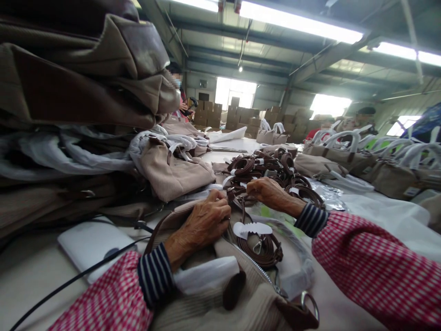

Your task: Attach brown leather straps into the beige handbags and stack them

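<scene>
A beige ribbed bag with a zipper and brown trim lies in front of me, one handle wrapped in white. My left hand rests over its upper edge, fingers curled at a brown strap piece with metal hardware. Just right of it, my right hand has its fingers pinched on the same brown strap piece. A coiled brown strap with a white tag and a metal clip lies on the bag, below my right hand.
Brown coiled straps are heaped beyond my hands. Stacked bags rise high at the left, above a silver device and black cable. More bags stand at the right. People and cartons are farther back.
</scene>
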The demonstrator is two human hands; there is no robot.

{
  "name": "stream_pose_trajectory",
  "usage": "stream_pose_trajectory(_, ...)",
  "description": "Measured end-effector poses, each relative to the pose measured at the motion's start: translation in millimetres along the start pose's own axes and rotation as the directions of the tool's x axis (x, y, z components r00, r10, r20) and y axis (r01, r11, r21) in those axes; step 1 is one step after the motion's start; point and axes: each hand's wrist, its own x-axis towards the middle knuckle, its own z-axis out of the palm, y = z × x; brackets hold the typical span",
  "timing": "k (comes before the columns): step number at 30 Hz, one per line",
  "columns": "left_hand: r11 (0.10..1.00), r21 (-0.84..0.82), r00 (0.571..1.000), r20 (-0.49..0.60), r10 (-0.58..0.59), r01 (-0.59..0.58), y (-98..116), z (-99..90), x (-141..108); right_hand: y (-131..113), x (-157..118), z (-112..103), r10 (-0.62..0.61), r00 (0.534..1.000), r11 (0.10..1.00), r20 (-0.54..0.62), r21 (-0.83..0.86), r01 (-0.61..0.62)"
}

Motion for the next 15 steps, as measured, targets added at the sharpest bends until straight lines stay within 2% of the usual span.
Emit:
stream_pose_trajectory(4,1.000,-0.008,1.000,-0.009,0.005,-0.005,0,-0.5,0,7,2,3,-0.085,0.996,0.994,0.022,0.077,0.083)
stream_pose_trajectory(8,1.000,-0.016,1.000,0.005,0.002,-0.002,0,-1.2,0,10,5,10,-0.164,0.986,0.957,-0.039,0.238,0.168)
stream_pose_trajectory(15,1.000,-0.004,1.000,0.005,0.003,-0.003,-1,-0.2,0,18,6,15,-0.135,0.987,0.931,-0.086,0.331,0.156)
